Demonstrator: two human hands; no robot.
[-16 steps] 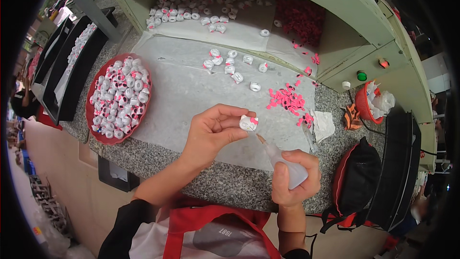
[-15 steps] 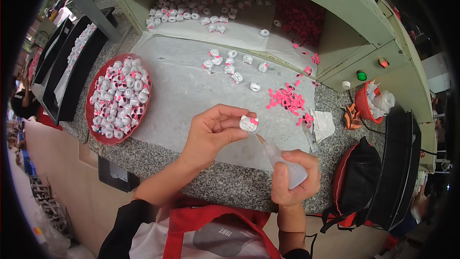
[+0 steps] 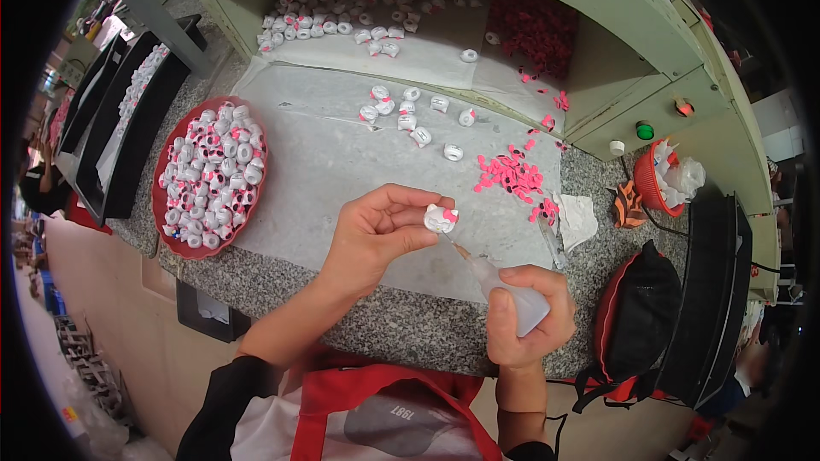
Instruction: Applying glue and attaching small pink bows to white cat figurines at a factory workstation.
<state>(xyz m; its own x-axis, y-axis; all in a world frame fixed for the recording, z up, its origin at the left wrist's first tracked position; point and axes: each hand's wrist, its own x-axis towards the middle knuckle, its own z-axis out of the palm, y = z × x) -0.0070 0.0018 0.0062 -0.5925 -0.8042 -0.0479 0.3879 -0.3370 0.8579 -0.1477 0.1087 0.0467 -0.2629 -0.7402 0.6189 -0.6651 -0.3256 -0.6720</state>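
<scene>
The left hand (image 3: 371, 235) pinches a small white-and-pink piece (image 3: 440, 218) above the near counter, while the right hand (image 3: 530, 316) grips a squeeze bottle (image 3: 504, 290) slanting up-left, nozzle apparently touching its underside.

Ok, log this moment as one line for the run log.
left hand: holds small white piece with pink bow | right hand: squeezes clear glue bottle, nozzle at piece | red tray: full of pieces
</scene>
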